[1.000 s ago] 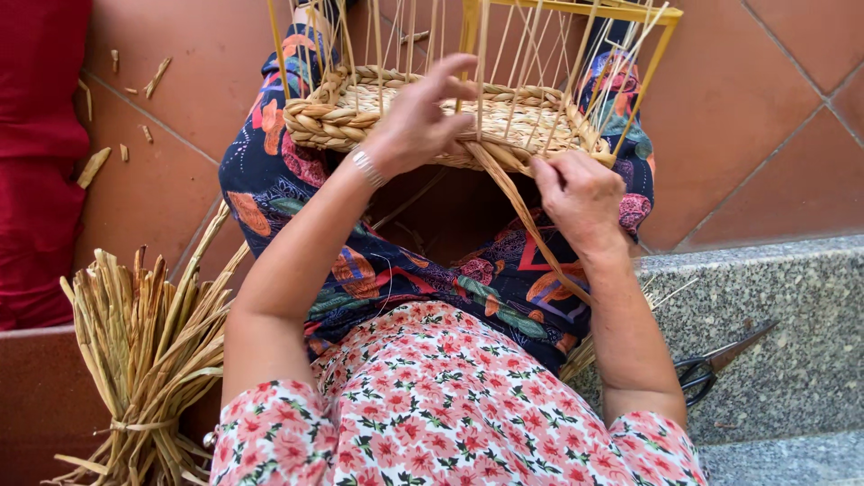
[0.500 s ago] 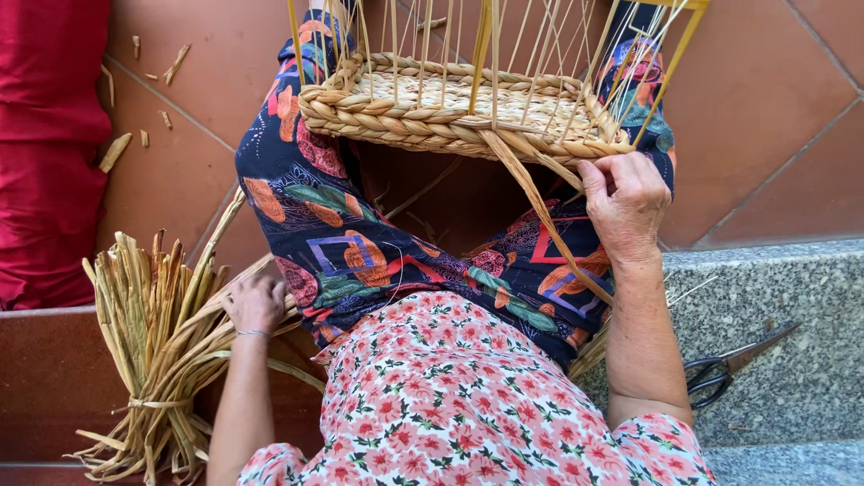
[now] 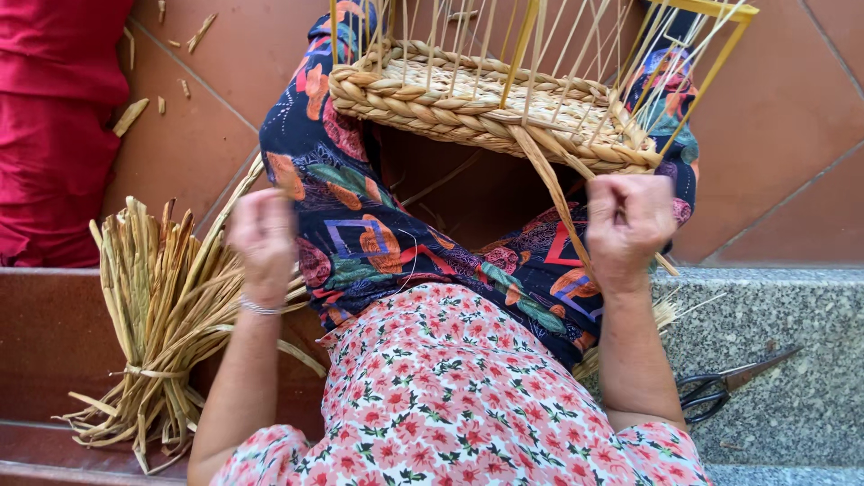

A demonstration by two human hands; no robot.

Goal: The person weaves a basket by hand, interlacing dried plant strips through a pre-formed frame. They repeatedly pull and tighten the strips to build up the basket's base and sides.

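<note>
1. My right hand (image 3: 628,227) is closed in a fist around a flat straw strand (image 3: 558,193), gripping it just below the basket's rim.
2. That strand runs up from my fist to the braided edge of the woven basket (image 3: 468,99), where it joins the plaited coil.
3. The basket rests across my knees, tilted towards me, with thin upright stakes (image 3: 504,40) rising from its base and a yellow frame (image 3: 720,27) around them.
4. My left hand (image 3: 263,238) is blurred; it hangs over the bundle of straw (image 3: 148,315) at my left side, fingers loosely curled, and I cannot tell whether it has hold of any stalk.
5. A thin bracelet (image 3: 259,309) sits at that wrist.
6. The bundle stands on the reddish step, tied low down with a band, its stalks fanning upward.
7. Black-handled scissors (image 3: 720,389) lie on the grey stone ledge (image 3: 792,315) to my right, well apart from my fist.
8. A red cushion (image 3: 54,126) lies at the far left on the tiled floor, with bits of cut straw (image 3: 130,115) scattered beside it.
</note>
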